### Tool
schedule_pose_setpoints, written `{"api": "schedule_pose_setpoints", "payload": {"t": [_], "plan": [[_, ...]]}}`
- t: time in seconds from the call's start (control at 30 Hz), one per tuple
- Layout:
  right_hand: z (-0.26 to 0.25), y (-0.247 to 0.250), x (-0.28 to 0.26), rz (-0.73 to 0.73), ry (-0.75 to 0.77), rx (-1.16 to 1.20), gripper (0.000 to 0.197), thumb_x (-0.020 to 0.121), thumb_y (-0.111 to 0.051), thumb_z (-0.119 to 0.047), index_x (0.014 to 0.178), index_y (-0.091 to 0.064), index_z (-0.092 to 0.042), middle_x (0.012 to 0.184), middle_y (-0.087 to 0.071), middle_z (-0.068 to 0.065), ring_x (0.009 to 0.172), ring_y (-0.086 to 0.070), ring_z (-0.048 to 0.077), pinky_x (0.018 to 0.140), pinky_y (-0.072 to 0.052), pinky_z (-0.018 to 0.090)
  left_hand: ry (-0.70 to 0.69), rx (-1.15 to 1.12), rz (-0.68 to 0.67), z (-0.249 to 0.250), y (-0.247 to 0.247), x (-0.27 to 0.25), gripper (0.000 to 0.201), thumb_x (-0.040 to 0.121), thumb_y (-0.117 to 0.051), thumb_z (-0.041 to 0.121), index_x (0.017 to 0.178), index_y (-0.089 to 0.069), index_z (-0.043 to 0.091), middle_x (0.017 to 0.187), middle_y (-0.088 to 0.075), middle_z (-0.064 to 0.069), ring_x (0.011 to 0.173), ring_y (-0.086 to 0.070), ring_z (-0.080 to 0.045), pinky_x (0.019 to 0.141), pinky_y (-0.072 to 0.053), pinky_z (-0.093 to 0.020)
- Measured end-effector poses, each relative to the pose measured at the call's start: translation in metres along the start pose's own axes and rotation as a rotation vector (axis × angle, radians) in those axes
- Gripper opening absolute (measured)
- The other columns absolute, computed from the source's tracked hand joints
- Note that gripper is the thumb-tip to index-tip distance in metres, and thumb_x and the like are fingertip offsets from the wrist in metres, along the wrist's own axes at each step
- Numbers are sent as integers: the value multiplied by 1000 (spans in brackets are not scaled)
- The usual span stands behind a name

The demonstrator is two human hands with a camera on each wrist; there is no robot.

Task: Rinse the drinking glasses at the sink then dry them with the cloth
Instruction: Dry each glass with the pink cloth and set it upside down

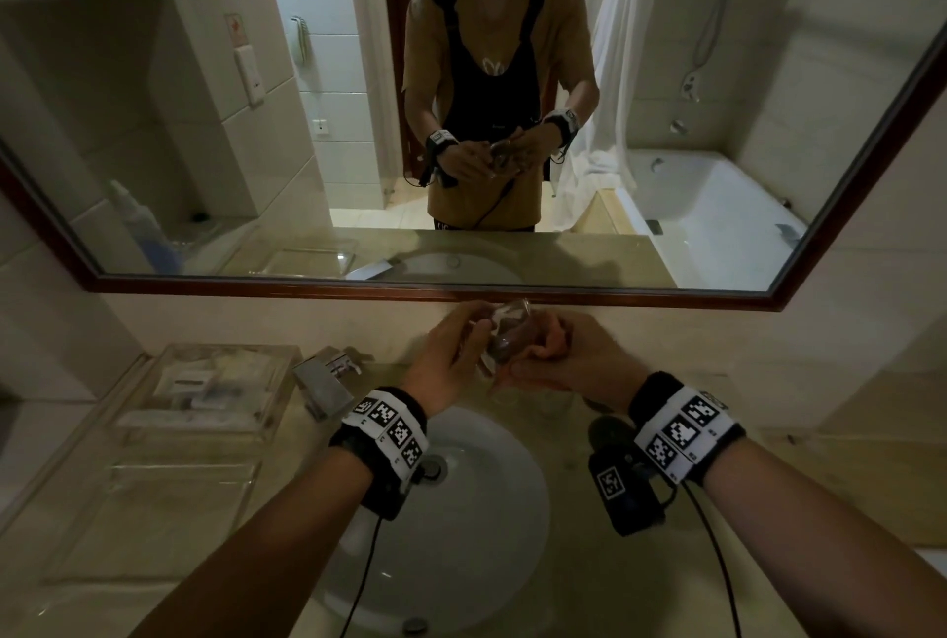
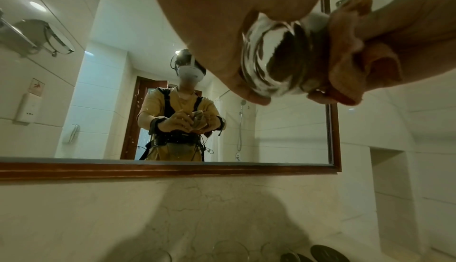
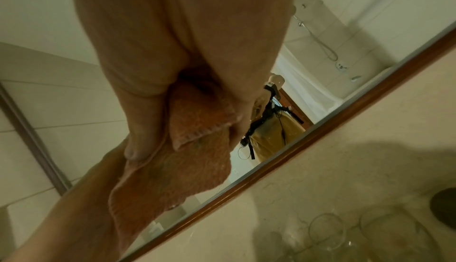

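Above the back of the sink my left hand (image 1: 469,337) grips a clear drinking glass (image 1: 505,322), tipped on its side. An orange-brown cloth (image 1: 505,350) is pushed into the glass, and my right hand (image 1: 548,348) holds it bunched at the mouth. In the left wrist view the thick glass base (image 2: 269,57) faces the camera, with the cloth (image 2: 350,55) folded over the rim on the right. The right wrist view shows thumb and fingers pinching the hanging cloth (image 3: 195,149); the glass is hidden behind it there. Two more clear glasses (image 3: 325,229) (image 3: 397,233) stand on the counter below.
A white round sink (image 1: 492,525) lies under my wrists, with a chrome faucet (image 1: 325,378) at its left. A clear acrylic tray (image 1: 205,396) of toiletries sits on the left of the counter. A wood-framed mirror (image 1: 461,291) backs the counter. Dark round discs (image 2: 325,253) lie near the standing glasses.
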State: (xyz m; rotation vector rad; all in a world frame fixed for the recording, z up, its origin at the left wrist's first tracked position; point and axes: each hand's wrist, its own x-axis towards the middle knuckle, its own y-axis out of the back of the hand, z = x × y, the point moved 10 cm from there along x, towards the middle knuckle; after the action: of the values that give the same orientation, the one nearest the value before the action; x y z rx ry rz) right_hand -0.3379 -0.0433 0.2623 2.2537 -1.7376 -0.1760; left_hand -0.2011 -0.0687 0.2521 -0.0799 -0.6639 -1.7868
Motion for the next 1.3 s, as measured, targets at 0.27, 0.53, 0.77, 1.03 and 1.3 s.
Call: {"api": "schedule_pose_setpoints", "payload": {"t": [0.27, 0.53, 0.77, 1.03, 1.3], "plan": [[-27, -3, 0, -201, 133, -756, 28, 73, -81, -33, 89, -66, -16, 86, -67, -7, 77, -59, 6, 72, -51, 23, -290, 545, -397, 30, -2, 7, 59, 88, -50, 56, 141, -26, 48, 138, -39, 9, 116, -52, -14, 89, -52, -44], [-37, -19, 1, -297, 202, -777, 12, 81, -75, -33, 83, -64, -27, 75, -64, -11, 68, -58, 4, 66, -52, 24, -389, 644, -588, 42, -21, 14, 14, 75, -71, 38, 73, -58, 32, 103, -54, 20, 100, -47, -10, 83, -48, -39], [-39, 0, -4, -40, 265, -405, 14, 83, -74, -20, 93, -69, -28, 87, -71, -5, 78, -66, 9, 73, -56, 32, -167, 400, -477, 12, -5, 7, 15, 68, -71, 43, 69, -56, 42, 103, -47, 21, 81, -59, -14, 68, -55, -42], [-30, 30, -17, 364, 337, -129, 16, 93, -61, -5, 107, -68, -9, 97, -72, 4, 86, -70, 21, 75, -59, 48, 89, 177, -268, 3, 15, 8, 35, 66, -82, 6, 60, -57, 30, 88, -62, 0, 87, -63, -25, 76, -56, -49], [-34, 41, -28, 519, 312, -144, 12, 95, -59, -3, 97, -65, -13, 80, -68, -6, 73, -66, 0, 67, -54, 19, 77, 216, -184, 9, 20, 7, 41, 65, -82, -1, 62, -55, 30, 82, -59, 8, 84, -61, -25, 76, -54, -41]]}}
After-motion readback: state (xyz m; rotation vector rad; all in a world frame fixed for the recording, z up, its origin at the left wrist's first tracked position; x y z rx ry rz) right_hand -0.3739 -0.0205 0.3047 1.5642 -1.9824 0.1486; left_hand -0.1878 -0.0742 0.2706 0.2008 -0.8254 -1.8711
